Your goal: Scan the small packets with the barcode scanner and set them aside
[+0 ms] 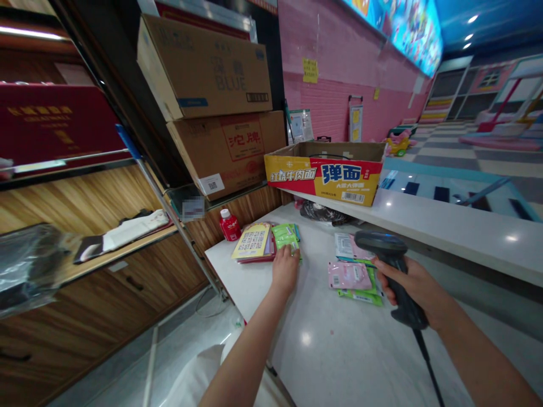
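Observation:
In my right hand (413,288) is a black handheld barcode scanner (384,246), held by its grip, its cable hanging down toward the bottom edge. Left of the scanner lie pink packets (348,276) overlapping green packets (360,297) on the white desk. My left hand (286,265) reaches across to another green packet (285,234), its fingers curled over the near end; the thumb is hidden. Beside that packet is a yellow printed booklet (253,242) on top of dark red ones. A red bottle with a white cap (230,226) stands just behind them.
An open noodle carton (324,180) sits on the raised white counter (441,226) behind the desk. Two cardboard boxes (229,152) are stacked at the back left. A metal pole (169,209) leans beside the wooden cabinet (139,271). A dark plastic bag (324,212) lies under the counter.

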A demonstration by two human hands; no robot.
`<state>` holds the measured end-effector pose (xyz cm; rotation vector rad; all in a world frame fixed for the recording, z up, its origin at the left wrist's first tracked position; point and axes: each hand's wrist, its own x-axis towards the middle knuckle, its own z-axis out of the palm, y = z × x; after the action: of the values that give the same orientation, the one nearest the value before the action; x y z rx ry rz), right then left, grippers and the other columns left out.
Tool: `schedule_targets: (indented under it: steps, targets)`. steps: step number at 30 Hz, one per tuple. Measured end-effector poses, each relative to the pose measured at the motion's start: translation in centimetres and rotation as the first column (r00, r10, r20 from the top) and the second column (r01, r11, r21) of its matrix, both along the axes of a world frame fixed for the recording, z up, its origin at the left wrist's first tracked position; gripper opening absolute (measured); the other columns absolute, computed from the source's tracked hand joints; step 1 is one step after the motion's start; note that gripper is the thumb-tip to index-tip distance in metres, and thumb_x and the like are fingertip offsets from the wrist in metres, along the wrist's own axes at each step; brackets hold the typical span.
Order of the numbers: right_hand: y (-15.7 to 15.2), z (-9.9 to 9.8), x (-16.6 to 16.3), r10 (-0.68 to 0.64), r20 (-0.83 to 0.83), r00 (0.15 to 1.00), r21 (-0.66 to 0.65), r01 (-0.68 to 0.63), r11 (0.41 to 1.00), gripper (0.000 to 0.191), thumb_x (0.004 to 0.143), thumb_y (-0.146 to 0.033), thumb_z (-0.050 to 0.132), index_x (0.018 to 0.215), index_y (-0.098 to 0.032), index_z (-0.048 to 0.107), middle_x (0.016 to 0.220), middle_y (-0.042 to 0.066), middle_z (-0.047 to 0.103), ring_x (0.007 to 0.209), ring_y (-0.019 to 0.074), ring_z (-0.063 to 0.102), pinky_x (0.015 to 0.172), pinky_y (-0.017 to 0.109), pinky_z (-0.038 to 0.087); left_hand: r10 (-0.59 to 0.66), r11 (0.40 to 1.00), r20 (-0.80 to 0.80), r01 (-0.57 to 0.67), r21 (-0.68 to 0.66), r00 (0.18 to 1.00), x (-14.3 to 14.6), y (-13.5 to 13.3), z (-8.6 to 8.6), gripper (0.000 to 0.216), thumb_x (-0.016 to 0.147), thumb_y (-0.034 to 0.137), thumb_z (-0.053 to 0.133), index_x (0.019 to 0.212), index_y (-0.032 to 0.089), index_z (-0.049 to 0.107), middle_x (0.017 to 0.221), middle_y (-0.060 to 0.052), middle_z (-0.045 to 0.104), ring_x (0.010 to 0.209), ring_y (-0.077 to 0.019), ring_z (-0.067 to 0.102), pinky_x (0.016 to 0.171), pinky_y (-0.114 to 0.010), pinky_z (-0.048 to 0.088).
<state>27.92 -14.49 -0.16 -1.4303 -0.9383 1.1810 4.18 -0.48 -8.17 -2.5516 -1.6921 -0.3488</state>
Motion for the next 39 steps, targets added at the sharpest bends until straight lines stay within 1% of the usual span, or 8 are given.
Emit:
schedule_targets:
  steps: [5,9,12,16,21,25,30,39]
  targets:
    - [0.0,0.3,-0.3,-0.013,0.003,1.0,0.028,0.013,1.0,0.038,0.069,-0.052,0.073,0.076,-0.02,0.054,0.052,-0.006,0.054,0.038,0.0095,0.049,0.036,0.023,0.042,-0.029,1.0,0.043,0.028,0.011,0.999,1.4,-0.1,0.6,0.036,0.088,0.009,0.044,0.12,0.018,0.06,0.138,-0.014,0.049,0.134,-0.025,0.038,0.108,-0.041,0.034]
    - [0.1,0.5,-0.6,-0.055,-0.007,0.998,0.043,0.055,0.998,0.04,0.065,-0.05,0.076,0.079,-0.02,0.054,0.051,-0.006,0.054,0.036,0.0088,0.047,0.033,0.022,0.04,-0.234,0.966,0.207,0.251,-0.057,0.95,4.1,-1.0,0.7,0.033,0.088,0.023,0.052,0.119,0.017,0.06,0.125,-0.012,0.058,0.119,-0.0229,0.051,0.104,-0.036,0.038]
    - [0.1,0.6,-0.6,-0.059,-0.015,0.998,0.04,0.06,0.997,0.041,0.065,-0.05,0.076,0.08,-0.02,0.054,0.051,-0.007,0.053,0.036,0.0087,0.046,0.034,0.022,0.04,-0.344,0.904,0.262,0.393,-0.165,0.902,6.2,-1.2,0.8,0.057,0.077,0.038,0.068,0.127,0.016,0.054,0.121,-0.013,0.061,0.112,-0.0255,0.055,0.1,-0.037,0.04]
    - [0.0,0.9,-0.6,-0.038,-0.012,0.999,0.034,0.038,0.999,0.039,0.063,-0.047,0.077,0.079,-0.019,0.054,0.05,-0.007,0.053,0.036,0.0089,0.047,0.034,0.022,0.041,-0.305,0.9,0.227,0.358,-0.248,0.925,7.4,-0.8,1.4,0.075,0.057,0.043,0.082,0.122,0.014,0.059,0.104,-0.014,0.066,0.098,-0.0296,0.06,0.089,-0.037,0.045]
    - [-0.1,1.0,-0.9,-0.032,-0.026,0.999,0.047,0.033,0.998,0.037,0.065,-0.046,0.076,0.074,-0.021,0.051,0.048,-0.007,0.052,0.036,0.0089,0.047,0.034,0.021,0.04,-0.237,0.839,0.394,0.391,-0.377,0.888,6.2,-0.3,1.6,0.022,0.061,0.03,0.077,0.074,0.014,0.069,0.069,-0.003,0.062,0.072,-0.0191,0.059,0.066,-0.027,0.044]
    - [-0.3,1.0,-1.4,-0.024,-0.002,1.0,0.044,0.024,0.999,0.037,0.065,-0.046,0.076,0.078,-0.021,0.052,0.049,-0.007,0.053,0.036,0.0091,0.047,0.033,0.021,0.041,0.025,0.752,0.749,0.481,-0.451,0.663,4.0,-0.1,0.6,0.016,0.068,0.029,0.066,0.066,0.014,0.059,0.055,0.004,0.05,0.05,-0.0093,0.048,0.05,-0.021,0.039]
    - [-0.5,0.3,-2.9,0.084,0.029,0.996,0.023,-0.085,0.996,0.038,0.07,-0.05,0.07,0.085,-0.02,0.053,0.05,-0.008,0.053,0.034,0.008,0.047,0.032,0.02,0.04,0.233,0.904,0.959,0.327,-0.274,0.159,1.8,-0.5,-1.7,0.03,0.069,0.039,0.064,0.086,0.016,0.052,0.079,-0.002,0.062,0.068,-0.0134,0.06,0.059,-0.027,0.053]
    - [-0.3,-1.8,-5.2,0.212,0.087,0.973,-0.07,-0.206,0.976,0.037,0.07,-0.052,0.066,0.079,-0.022,0.045,0.045,-0.011,0.05,0.031,0.0079,0.044,0.03,0.02,0.037,0.198,0.974,0.979,0.104,-0.202,0.045,0.6,-0.8,-4.2,0.027,0.071,0.035,0.064,0.085,0.017,0.05,0.077,-0.003,0.062,0.062,-0.0142,0.06,0.055,-0.026,0.053]
